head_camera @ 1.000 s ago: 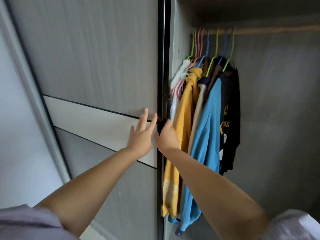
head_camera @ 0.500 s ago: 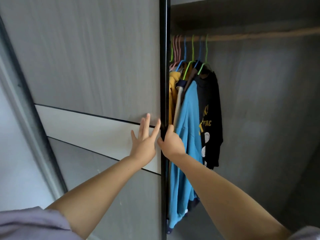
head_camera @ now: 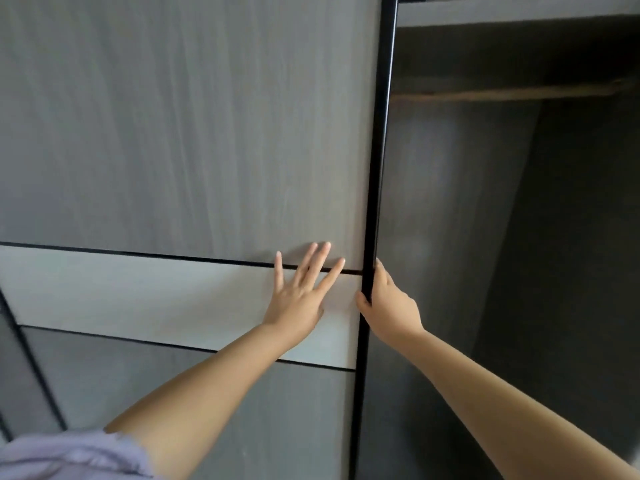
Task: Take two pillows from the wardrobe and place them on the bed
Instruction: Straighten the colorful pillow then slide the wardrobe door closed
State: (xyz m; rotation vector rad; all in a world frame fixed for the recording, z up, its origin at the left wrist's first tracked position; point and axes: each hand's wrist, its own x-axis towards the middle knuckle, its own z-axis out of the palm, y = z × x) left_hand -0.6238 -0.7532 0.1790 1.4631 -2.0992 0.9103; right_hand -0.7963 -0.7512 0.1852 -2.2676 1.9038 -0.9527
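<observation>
A grey sliding wardrobe door (head_camera: 190, 133) with a pale band across it fills the left and middle of the head view. My left hand (head_camera: 301, 292) presses flat on the door, fingers spread over the pale band near its right edge. My right hand (head_camera: 388, 303) grips the door's black edge strip (head_camera: 375, 168), fingers curled round it. To the right lies the open wardrobe compartment (head_camera: 502, 237), dark and grey inside. No pillows and no bed are in view.
A wooden hanging rail (head_camera: 512, 93) runs across the top of the open compartment, under a shelf edge (head_camera: 519, 10). Another door frame (head_camera: 31, 368) slants at the lower left. My lilac sleeve (head_camera: 69, 455) shows at the bottom left.
The door has slid to the right under both hands and now covers the hanging clothes seen earlier. Only the bare right part of the compartment shows.
</observation>
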